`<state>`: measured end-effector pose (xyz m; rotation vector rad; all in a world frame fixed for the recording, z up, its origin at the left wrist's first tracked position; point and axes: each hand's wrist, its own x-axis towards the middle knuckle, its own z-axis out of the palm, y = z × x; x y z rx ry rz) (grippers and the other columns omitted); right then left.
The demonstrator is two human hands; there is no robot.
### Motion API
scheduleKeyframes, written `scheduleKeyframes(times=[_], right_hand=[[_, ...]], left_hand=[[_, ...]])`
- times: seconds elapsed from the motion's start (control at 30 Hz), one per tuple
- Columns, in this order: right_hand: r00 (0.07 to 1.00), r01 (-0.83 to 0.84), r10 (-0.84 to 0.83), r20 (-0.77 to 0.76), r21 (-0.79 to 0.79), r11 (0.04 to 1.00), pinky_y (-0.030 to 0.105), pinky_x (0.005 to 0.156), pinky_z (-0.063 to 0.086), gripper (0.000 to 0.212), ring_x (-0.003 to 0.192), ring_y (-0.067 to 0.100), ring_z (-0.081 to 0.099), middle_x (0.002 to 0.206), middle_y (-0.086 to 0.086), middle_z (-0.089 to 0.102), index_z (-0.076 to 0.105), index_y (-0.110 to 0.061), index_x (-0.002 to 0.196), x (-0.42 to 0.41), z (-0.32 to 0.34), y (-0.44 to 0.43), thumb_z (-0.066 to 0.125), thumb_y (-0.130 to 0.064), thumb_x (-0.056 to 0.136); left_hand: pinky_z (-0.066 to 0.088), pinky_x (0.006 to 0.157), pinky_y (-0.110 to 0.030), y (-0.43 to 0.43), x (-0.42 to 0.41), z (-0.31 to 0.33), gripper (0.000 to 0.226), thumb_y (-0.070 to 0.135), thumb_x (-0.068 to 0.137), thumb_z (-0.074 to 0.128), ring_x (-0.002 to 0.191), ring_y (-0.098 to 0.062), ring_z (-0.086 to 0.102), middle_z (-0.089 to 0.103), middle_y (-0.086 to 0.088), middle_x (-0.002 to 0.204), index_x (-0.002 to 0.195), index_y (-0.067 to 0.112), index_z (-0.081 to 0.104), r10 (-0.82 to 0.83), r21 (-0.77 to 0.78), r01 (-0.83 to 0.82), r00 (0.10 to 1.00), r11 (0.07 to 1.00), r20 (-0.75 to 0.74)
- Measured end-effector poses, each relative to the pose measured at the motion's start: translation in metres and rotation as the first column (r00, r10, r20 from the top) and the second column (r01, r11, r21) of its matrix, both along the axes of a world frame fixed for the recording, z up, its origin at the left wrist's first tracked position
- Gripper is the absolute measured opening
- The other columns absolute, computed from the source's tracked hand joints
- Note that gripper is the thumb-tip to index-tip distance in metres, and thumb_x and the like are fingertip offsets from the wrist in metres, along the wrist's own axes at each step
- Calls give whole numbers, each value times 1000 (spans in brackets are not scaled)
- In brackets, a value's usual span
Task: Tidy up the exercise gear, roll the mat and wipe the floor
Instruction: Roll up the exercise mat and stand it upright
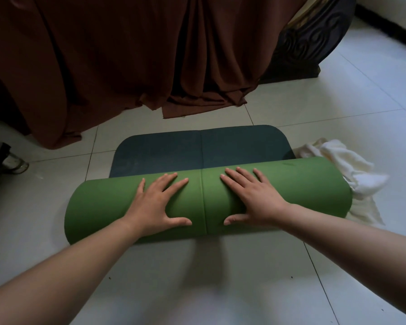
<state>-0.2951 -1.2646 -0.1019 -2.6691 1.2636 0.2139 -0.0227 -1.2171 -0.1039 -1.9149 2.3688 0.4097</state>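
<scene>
My fingers (231,184) are spread flat on the green mat (302,191), left hand (155,202) and right hand (253,198) side by side. Most of the mat is rolled; a short bit lies flat. A white cloth (352,170) waits beside the mat. I think wiping the floor (197,277) is left.

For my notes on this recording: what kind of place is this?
Probably a room in a home: white tiled floor, brown cloth hanging to it, carved dark furniture.

Green rolled foam exercise mat (279,195): matt, smooth; unrolled dark side finely textured. White tiled floor (197,289): glossy. Cream crumpled cloth (352,170): soft, fluffy. Brown draped fabric (127,55): matt, creased.
</scene>
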Motion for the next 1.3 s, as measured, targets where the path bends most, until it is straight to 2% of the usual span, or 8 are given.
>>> scheduleKeyframes(times=[0.13,0.2,0.33,0.43,0.67,0.9,1.03,1.3], right_hand=[[992,111,-111,64,1,994,44,116,-2,108,145,18,2,158,-2,6,5,-27,149,0,4,-4,34,-84,63],[990,128,-128,65,3,992,45,116,-2,107,145,19,2,158,0,7,6,-25,149,1,5,-4,33,-83,64],[998,60,-59,-30,48,997,50,116,-2,119,145,22,-3,158,4,-1,-3,-20,149,1,5,-12,47,-84,63],[998,48,-45,-42,67,997,49,117,-1,127,145,22,0,158,3,1,-3,-21,149,1,3,-19,57,-83,56],[998,55,-55,28,28,998,44,115,15,119,136,20,27,149,-1,29,21,-23,145,3,1,-25,60,-84,51],[997,56,-56,46,2,998,36,111,24,107,129,19,39,141,-3,42,32,-23,140,4,6,-17,65,-78,53],[996,62,-61,59,-9,998,33,106,30,99,122,19,45,134,-4,50,38,-24,135,6,14,-13,67,-74,55],[995,73,-71,66,-36,997,34,102,36,89,116,21,52,125,-3,57,47,-24,128,8,25,-3,68,-72,56]], left_hand=[[2,112,-56,1,-3,0,98,94,56,11,144,-15,10,15,9,155,143,49,11,80,-85,-83,996,993,-41],[4,112,-58,0,-3,0,96,94,55,4,144,-15,9,14,10,156,141,52,6,82,-83,-83,996,993,-26],[6,111,-62,-9,-2,0,112,96,46,31,145,-17,-1,-2,12,157,137,53,-18,-5,37,2,997,999,83],[9,111,-62,-17,-1,0,118,89,49,51,144,-18,2,1,11,157,139,52,-14,-20,75,14,996,997,84],[14,111,-58,-21,2,-2,112,89,47,49,141,-16,19,22,12,153,143,50,5,-18,54,17,1000,998,7],[35,103,-36,-13,-1,3,104,79,50,65,124,-20,46,48,6,137,140,40,32,-55,-58,52,997,997,-55],[45,95,-35,-13,-3,11,99,79,51,64,117,-18,52,52,11,132,138,43,33,-43,-52,41,998,998,-39],[44,92,-30,-4,-6,23,91,73,54,68,113,-16,56,57,11,127,135,40,40,-62,-94,59,998,994,-29]])
